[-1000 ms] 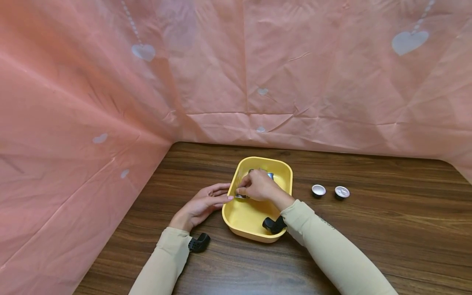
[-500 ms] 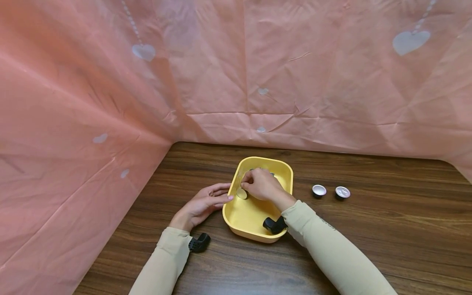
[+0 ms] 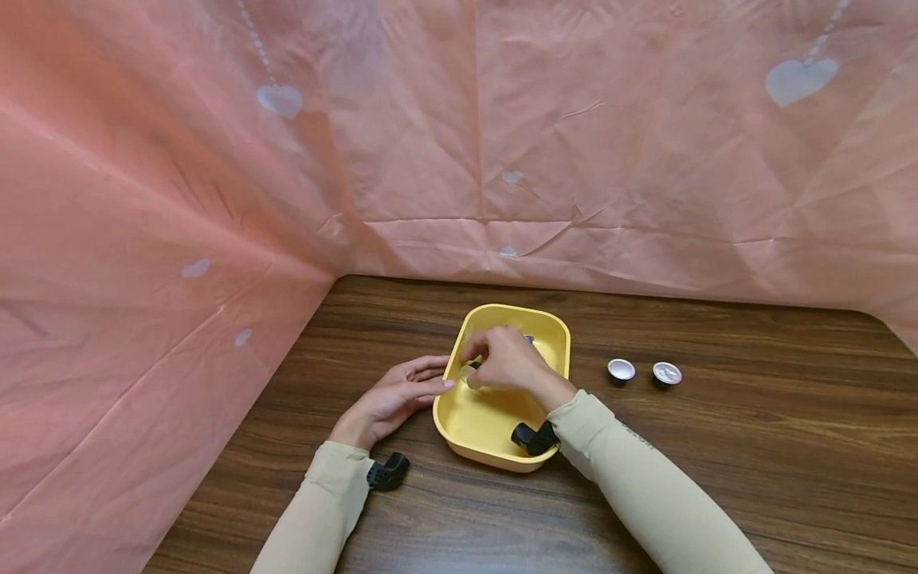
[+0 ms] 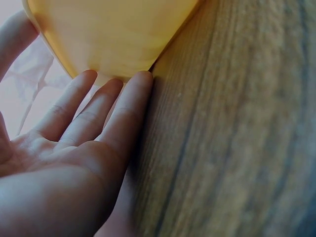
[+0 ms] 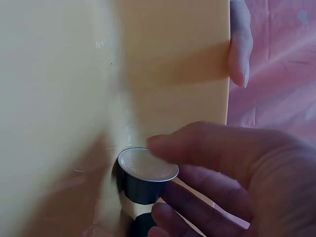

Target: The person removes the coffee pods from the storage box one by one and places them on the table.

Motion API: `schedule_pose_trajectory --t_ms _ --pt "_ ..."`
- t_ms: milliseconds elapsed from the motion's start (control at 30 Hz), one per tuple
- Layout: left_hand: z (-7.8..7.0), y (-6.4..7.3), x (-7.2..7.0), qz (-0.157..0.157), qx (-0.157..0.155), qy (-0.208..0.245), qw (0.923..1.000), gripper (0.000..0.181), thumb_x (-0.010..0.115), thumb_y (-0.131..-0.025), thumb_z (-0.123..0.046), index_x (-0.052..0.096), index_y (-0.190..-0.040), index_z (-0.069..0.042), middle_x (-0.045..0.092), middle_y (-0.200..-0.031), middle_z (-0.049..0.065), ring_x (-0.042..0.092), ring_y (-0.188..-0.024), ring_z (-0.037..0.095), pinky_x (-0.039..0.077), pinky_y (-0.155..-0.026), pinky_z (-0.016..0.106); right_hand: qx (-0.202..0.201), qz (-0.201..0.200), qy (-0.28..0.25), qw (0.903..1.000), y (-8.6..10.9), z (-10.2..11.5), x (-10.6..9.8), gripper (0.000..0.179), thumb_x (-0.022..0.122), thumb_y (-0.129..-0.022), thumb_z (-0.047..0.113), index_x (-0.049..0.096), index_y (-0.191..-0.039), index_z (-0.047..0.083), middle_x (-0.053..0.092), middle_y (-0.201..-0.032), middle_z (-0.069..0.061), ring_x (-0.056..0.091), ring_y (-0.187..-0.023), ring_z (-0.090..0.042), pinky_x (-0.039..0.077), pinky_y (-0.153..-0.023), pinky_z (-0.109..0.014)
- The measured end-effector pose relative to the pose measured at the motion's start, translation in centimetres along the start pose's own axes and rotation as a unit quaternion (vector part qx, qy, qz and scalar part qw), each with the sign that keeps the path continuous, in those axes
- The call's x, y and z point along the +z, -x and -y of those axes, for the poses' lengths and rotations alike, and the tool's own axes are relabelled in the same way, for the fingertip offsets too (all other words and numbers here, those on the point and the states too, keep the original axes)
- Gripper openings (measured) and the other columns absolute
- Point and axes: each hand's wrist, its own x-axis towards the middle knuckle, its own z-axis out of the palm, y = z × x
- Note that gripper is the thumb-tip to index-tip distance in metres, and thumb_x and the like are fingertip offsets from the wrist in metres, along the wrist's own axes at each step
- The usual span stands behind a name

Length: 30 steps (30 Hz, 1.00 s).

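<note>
A yellow box stands on the table, and my right hand is down inside it. In the right wrist view, its thumb lies over the lid edge of a dark coffee capsule with a pale foil lid, and its fingers curl beside the body. The capsule is tilted near the box's left wall. Below it shows part of another dark capsule. A blue-edged capsule peeks out behind my right hand. My left hand has its fingers extended against the box's outer left side, thumb at the rim.
Two dark coffee capsules with silvery lids, a left one and a right one, stand on the wooden table right of the box. Pink cloth hangs behind and along the left side.
The capsule by the left wall has turned from lying on its side to lid-up. My right fingers drew off it, then came back around it. My left hand has stayed put.
</note>
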Motion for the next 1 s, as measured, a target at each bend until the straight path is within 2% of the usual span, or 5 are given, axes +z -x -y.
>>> schedule_pose_trajectory --t_ms 267,400,567,733,1000 --pt "-0.03 0.1 0.0 0.002 -0.004 -0.006 1.0 0.067 0.072 -0.1 -0.013 0.045 -0.16 -0.001 0.051 -0.161 0.023 0.066 -0.127 0.017 0.058 -0.1 0.027 -0.058 0.032 0.023 0.9975 -0.23 -0.48 0.3 0.044 0.075 -0.061 -0.006 0.085 -0.1 0.012 0.075 -0.085 0.003 0.057 -0.075 -0.013 0.045 -0.071 -0.026" --pt "0.04 0.12 -0.01 0.004 -0.003 -0.006 1.0 0.067 0.072 -0.101 -0.014 0.045 -0.161 0.0 0.051 -0.161 0.024 0.066 -0.127 0.017 0.058 -0.101 0.027 -0.091 0.028 0.049 0.9943 -0.35 -0.71 0.53 0.041 0.073 -0.062 -0.007 0.085 -0.097 0.012 0.074 -0.079 0.004 0.055 -0.071 -0.01 0.045 -0.08 -0.032" --pt "0.0 0.07 0.01 0.002 -0.004 -0.003 1.0 0.067 0.072 -0.1 -0.012 0.044 -0.161 -0.001 0.052 -0.161 0.024 0.066 -0.127 0.017 0.058 -0.101 0.027 -0.093 0.034 0.062 0.9932 -0.25 -0.54 0.51 0.037 0.084 -0.062 -0.003 0.084 -0.096 0.012 0.077 -0.083 0.003 0.059 -0.074 -0.01 0.048 -0.094 -0.042" --pt "-0.04 0.03 0.04 0.0 -0.005 -0.004 1.0 0.067 0.072 -0.1 -0.012 0.045 -0.16 0.0 0.052 -0.161 0.023 0.066 -0.127 0.016 0.059 -0.101 0.027 -0.076 0.054 0.055 0.9942 -0.09 -0.27 0.39 0.038 0.089 -0.064 0.0 0.084 -0.1 0.012 0.079 -0.091 0.002 0.062 -0.082 -0.014 0.053 -0.078 -0.031" --pt "0.0 0.05 0.03 0.0 -0.006 -0.009 0.9999 0.067 0.072 -0.101 -0.014 0.045 -0.161 -0.001 0.052 -0.161 0.023 0.066 -0.127 0.017 0.058 -0.101 0.027 -0.088 0.062 0.053 0.9928 -0.16 -0.38 0.63 0.03 0.091 -0.069 0.006 0.083 -0.096 0.012 0.077 -0.086 0.005 0.06 -0.078 -0.011 0.05 -0.074 -0.027"
